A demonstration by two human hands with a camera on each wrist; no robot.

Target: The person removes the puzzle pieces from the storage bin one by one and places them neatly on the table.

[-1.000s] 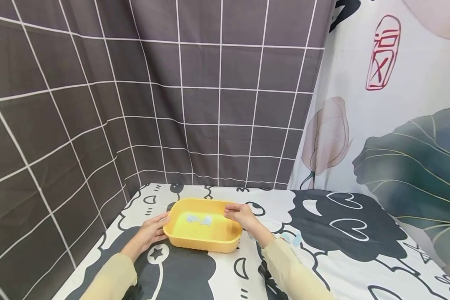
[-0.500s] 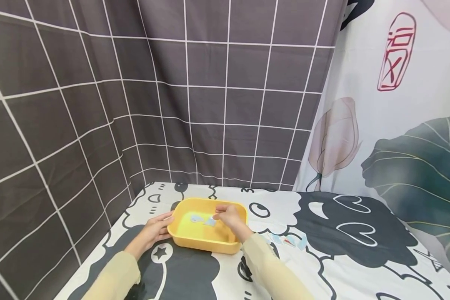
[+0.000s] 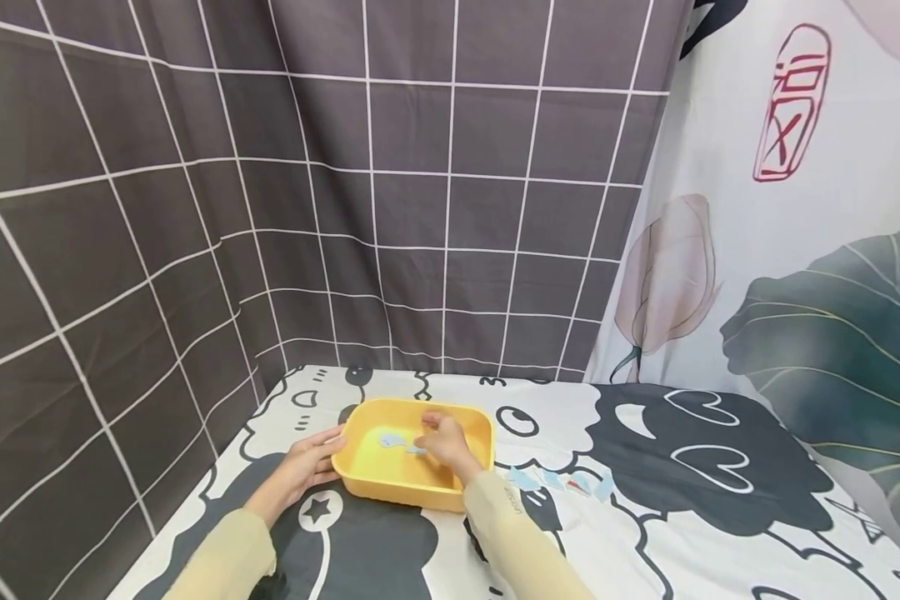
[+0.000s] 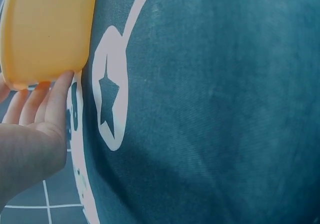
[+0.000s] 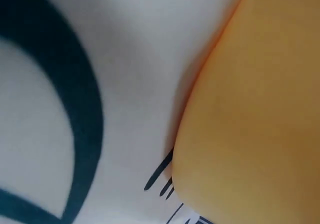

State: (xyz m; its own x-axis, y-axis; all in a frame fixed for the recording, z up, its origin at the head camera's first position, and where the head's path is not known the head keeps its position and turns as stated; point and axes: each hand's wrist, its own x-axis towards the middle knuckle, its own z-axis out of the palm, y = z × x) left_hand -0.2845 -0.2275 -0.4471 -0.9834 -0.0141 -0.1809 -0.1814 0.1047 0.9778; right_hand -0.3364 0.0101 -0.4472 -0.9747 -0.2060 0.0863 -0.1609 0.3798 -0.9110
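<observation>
A yellow plastic basin (image 3: pixel 412 493) with rounded corners stands on the patterned cloth. At its left end my left hand (image 3: pixel 303 467) touches rim and side with nearly straight fingers; in the left wrist view the fingers (image 4: pixel 37 109) meet the basin wall (image 4: pixel 50 31). My right hand (image 3: pixel 445 442) reaches inside, fingertips right at a small pale blue flat piece (image 3: pixel 416 450) that the hand partly covers. I cannot tell if it is pinched. Another pale blue flat piece (image 3: pixel 391 439) lies to its left on the basin floor. The right wrist view shows only the basin's outer wall (image 5: pixel 250 119) beside the cloth.
Right of the basin, several light blue flat pieces (image 3: pixel 552 478) lie in a row on the cloth, one with a red mark. Dark gridded fabric (image 3: pixel 420 208) hangs behind and at left. A white floral curtain (image 3: pixel 671 275) hangs at right.
My right hand has moved from the basin's right rim leftward and down to the pale blue piece inside. More of the row at right shows. The left hand stays at the left end.
</observation>
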